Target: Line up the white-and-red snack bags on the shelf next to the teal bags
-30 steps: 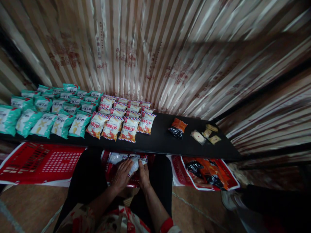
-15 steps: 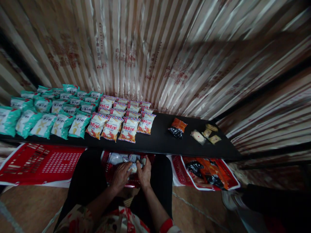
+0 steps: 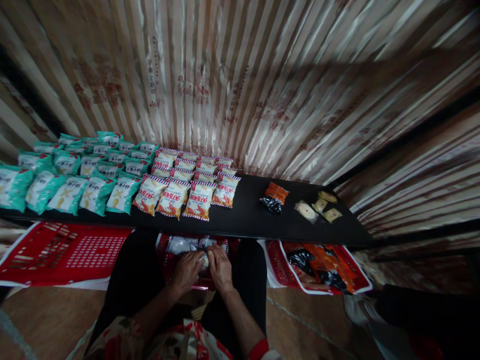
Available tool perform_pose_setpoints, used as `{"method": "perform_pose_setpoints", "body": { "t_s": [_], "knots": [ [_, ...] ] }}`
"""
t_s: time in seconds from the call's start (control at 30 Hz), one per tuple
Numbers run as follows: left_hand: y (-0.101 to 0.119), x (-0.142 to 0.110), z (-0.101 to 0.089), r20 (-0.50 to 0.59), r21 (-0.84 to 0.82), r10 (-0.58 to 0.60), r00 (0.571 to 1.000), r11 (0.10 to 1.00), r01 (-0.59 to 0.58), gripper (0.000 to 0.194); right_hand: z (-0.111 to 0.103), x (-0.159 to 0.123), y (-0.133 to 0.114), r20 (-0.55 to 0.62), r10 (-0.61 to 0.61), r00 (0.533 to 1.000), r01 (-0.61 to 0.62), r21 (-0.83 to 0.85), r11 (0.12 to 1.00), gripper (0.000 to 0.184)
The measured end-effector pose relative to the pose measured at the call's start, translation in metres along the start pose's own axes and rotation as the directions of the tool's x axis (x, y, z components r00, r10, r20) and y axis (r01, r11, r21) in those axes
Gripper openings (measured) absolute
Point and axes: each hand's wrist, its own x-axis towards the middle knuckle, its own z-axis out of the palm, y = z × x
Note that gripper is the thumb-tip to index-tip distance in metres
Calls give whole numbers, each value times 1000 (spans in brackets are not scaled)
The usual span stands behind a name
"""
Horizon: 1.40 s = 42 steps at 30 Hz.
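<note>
My left hand and my right hand are close together between my knees, just below the black shelf's front edge. Pinched between their fingertips is a pale snack bag, mostly covered by the hands. Beneath them is a red basket in which more white snack bags lie. On the shelf in front stand rows of white-and-orange snack bags with striped edges.
Rows of teal snack bags fill the left of the black shelf. To the right lie an orange-and-black bag and several small packets. Red baskets flank my legs; the right one holds orange bags.
My right hand has shifted slightly left and turned more over the snack bag, its fingers closing in nearer my left hand. The bags on the shelf stay put.
</note>
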Motion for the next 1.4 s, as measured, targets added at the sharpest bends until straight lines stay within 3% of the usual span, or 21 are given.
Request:
{"method": "perform_pose_setpoints", "body": {
  "t_s": [0.23, 0.47, 0.7, 0.9, 1.17, 1.3, 1.4],
  "knots": [
    [5, 10, -12, 67, -67, -51, 996, 996, 56, 31, -8, 1, -5, 250, -27, 968, -6, 131, 991, 36],
    [5, 22, -26, 186, -114, -102, 977, 986, 125, 31, -10, 1, -6, 336, 21, 942, -78, 159, 984, 47],
    [14, 36, -39, 314, -111, -82, 946, 986, 122, 27, -4, -3, 1, 252, 128, 959, -187, 230, 955, 43],
    [7, 42, -40, 314, 13, -108, 943, 994, 110, 36, -6, -1, 2, 190, 222, 956, -273, 315, 909, 41],
    [12, 50, -55, 288, -71, -182, 940, 975, 210, 33, -5, 1, 1, 194, 390, 900, -429, 546, 720, 44],
    [12, 51, -51, 206, -162, -189, 960, 961, 224, 37, -8, 4, -3, 184, 428, 885, -437, 643, 628, 44],
    [13, 50, -44, 177, -215, -268, 947, 928, 303, 46, -10, 5, -5, 196, 427, 883, -428, 712, 557, 43]
  ]
}}
